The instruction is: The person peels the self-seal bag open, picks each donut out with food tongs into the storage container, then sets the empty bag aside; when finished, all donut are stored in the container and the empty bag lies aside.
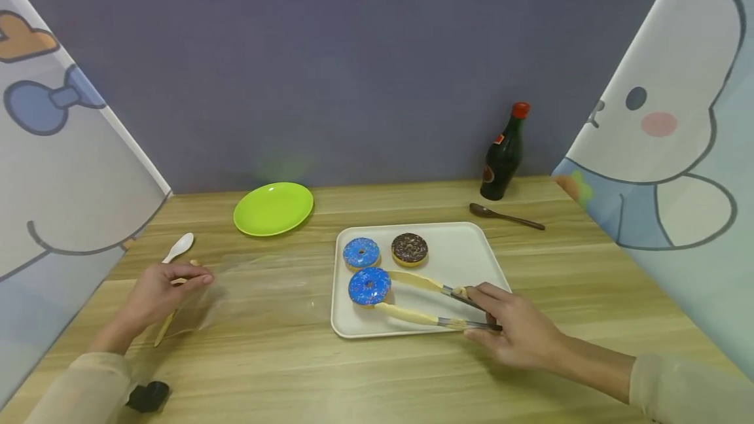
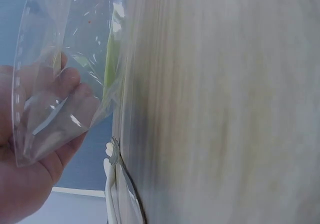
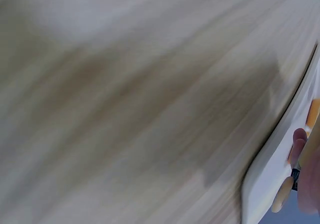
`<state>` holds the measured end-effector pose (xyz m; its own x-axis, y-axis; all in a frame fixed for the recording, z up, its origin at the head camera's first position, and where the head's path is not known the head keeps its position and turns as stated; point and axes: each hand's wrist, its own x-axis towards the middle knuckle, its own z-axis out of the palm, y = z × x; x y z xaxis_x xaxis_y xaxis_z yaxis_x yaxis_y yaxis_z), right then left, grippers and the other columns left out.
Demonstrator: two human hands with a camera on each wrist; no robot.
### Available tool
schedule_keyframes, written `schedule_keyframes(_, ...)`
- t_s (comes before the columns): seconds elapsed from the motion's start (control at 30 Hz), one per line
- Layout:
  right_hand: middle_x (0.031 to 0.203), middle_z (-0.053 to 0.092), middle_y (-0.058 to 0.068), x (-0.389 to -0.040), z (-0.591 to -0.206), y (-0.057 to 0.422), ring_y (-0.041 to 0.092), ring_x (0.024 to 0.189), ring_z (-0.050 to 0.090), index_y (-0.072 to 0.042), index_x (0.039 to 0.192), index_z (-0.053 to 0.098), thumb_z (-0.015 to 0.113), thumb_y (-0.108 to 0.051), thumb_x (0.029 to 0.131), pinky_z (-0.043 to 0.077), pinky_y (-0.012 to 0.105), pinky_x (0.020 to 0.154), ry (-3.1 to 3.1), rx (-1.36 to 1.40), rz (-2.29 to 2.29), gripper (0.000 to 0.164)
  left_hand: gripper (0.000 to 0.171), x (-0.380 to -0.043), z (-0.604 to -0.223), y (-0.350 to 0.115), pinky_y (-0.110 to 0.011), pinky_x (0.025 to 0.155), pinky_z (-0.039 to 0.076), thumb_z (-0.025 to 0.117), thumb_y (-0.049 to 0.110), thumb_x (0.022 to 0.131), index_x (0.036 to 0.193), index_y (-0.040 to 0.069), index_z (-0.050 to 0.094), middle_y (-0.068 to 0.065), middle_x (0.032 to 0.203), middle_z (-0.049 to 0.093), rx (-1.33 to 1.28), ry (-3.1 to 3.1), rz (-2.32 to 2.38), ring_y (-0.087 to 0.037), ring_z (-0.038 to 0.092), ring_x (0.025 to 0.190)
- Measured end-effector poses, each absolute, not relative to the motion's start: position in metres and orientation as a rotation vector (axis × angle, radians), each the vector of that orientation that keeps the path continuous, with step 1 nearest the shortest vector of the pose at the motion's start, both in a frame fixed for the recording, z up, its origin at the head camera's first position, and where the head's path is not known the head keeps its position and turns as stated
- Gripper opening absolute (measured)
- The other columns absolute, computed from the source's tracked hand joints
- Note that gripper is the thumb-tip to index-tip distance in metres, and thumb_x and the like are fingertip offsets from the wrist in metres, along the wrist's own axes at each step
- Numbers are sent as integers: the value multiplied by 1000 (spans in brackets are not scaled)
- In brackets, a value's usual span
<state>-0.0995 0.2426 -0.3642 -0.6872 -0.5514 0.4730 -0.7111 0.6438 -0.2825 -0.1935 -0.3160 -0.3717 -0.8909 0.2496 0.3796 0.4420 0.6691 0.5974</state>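
My left hand pinches the edge of a clear plastic bag, which extends right toward the tray. In the left wrist view the bag lies across the fingers. My right hand grips a pair of tongs with cream tips and dark handles. Between the tips is a bright blue sprinkled donut; whether it is lifted I cannot tell. Behind it on the white tray lie a lighter blue donut and a chocolate donut. The right wrist view catches only part of the hand.
A green plate lies at the back left. At the back right stand a dark bottle with a red cap and a brown spoon. Near my left hand are a white spoon, a thin tan utensil and a black object.
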Motion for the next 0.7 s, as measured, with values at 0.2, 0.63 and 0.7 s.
schedule_keyframes(0.2,82,50,-9,-91,-367,267,-4,60,40,7,114,62,83,-19,71,32,8,50,-2490,948,616,54,3,-193,-372,-317,-9,62,46,74,4,81,83,2,75,-8,86,68,-540,-2627,-1003,7,55,79)
schedule_keyframes(0.63,79,47,-16,-69,-369,311,-8,58,38,7,112,63,85,-19,68,30,8,46,-2483,790,579,55,3,-196,-372,-317,-10,60,47,75,2,80,83,1,74,-5,82,68,-593,-2612,-992,6,56,77)
schedule_keyframes(0.7,79,46,-17,-67,-369,317,-7,57,38,7,111,63,87,-15,65,30,8,45,-2484,769,568,56,3,-197,-373,-317,-10,60,47,75,1,79,82,1,74,-2,81,68,-600,-2606,-995,7,56,77)
